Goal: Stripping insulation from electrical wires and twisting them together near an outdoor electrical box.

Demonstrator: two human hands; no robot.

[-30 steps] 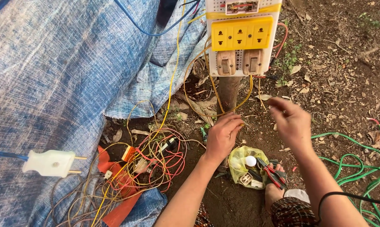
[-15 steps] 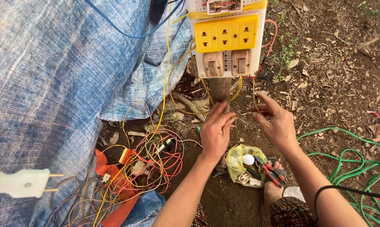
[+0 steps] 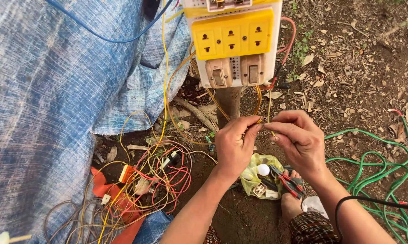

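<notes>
Two bare hands meet below a white switchboard (image 3: 233, 40) fixed to a wooden post (image 3: 229, 101). Left hand (image 3: 233, 144): fingers curled, thumb and forefinger pinched on the thin yellow wire (image 3: 258, 97) that hangs from the board's lower edge. Right hand (image 3: 299, 138): fingertips closed on the same wire, just beside the left fingertips, the two hands almost touching. Board front: a yellow socket block (image 3: 231, 34) with three outlets, and beneath it two beige switch housings (image 3: 233, 71). A red wire (image 3: 290, 38) loops out from the board's right side. On the ground under the hands lies a yellow-green plastic bag (image 3: 258, 178) with a small white round part on it, and red-handled pliers (image 3: 286, 180) rest just beside the bag. Lower left: a tangle of yellow, red and grey wires (image 3: 145, 180) over an orange sheet. Left side: a blue woven tarp (image 3: 55, 99) crossed by a blue cable (image 3: 109, 38). Right side: a coiled green hose (image 3: 380, 180) on bare soil strewn with dry leaves.
</notes>
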